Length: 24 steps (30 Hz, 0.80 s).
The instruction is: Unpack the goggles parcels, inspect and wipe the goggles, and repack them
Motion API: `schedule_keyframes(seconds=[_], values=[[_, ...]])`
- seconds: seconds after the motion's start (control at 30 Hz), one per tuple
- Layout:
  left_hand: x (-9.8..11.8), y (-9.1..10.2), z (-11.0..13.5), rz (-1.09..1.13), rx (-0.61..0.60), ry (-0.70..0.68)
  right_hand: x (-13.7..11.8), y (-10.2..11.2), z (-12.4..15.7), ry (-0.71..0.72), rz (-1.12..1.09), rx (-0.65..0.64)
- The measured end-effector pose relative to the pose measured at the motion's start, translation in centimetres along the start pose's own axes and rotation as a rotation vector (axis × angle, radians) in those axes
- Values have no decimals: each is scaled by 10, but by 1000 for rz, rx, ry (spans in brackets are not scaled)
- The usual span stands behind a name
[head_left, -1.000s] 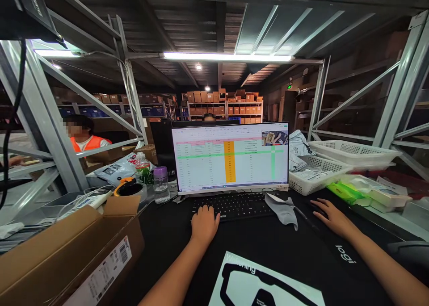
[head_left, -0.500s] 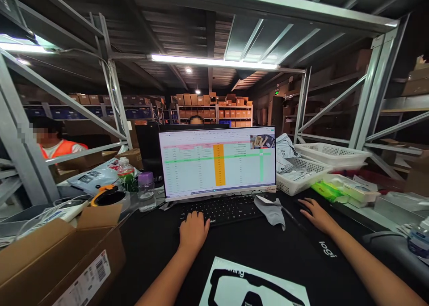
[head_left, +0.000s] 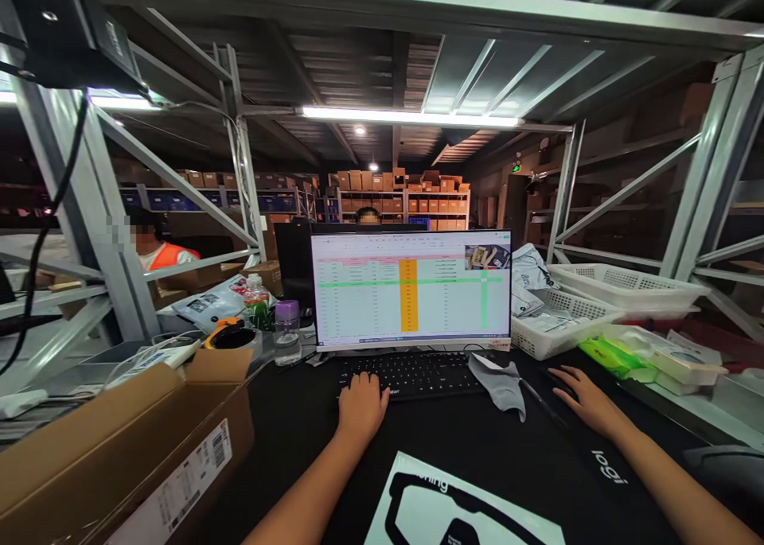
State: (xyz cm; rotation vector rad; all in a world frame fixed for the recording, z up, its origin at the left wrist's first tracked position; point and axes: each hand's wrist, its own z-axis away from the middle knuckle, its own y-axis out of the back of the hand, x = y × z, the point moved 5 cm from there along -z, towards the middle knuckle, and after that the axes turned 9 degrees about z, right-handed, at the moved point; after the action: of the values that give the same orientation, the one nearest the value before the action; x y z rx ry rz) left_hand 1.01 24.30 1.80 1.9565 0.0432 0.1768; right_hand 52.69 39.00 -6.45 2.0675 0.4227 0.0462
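My left hand (head_left: 361, 406) lies over the left front part of a black keyboard (head_left: 418, 374), its fingers spread on the keys and holding nothing. To the right, my right hand (head_left: 588, 402) rests on a black desk mat (head_left: 525, 473) with fingers stretched forward and the thumb apart. Anything dark under that palm is too dim to make out. A grey cloth (head_left: 501, 386) and a thin dark stick-like thing (head_left: 540, 402) lie between the keyboard and my right hand. Behind the keyboard stands a monitor (head_left: 364, 306) showing a spreadsheet with an orange column.
An open cardboard box (head_left: 196, 441) stands at left, near a purple-lidded bottle (head_left: 287, 334) and a tape roll (head_left: 232, 336). White baskets (head_left: 543, 338) and a green packet (head_left: 614, 358) are at right. A printed white sheet (head_left: 406, 489) lies in front. A person in an orange vest (head_left: 173, 256) is beyond.
The whole view has shifted, so the scene sits further right in the picture. Both hands keep about the same places on the desk.
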Motion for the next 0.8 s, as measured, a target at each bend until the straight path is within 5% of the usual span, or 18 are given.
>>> schedule_keyframes(seconds=[0.6, 0.8], values=[[10, 5, 14, -45, 14, -37, 8, -9, -7, 20, 43, 78], [19, 22, 22, -79, 14, -136, 0, -2, -7, 22, 84, 158]])
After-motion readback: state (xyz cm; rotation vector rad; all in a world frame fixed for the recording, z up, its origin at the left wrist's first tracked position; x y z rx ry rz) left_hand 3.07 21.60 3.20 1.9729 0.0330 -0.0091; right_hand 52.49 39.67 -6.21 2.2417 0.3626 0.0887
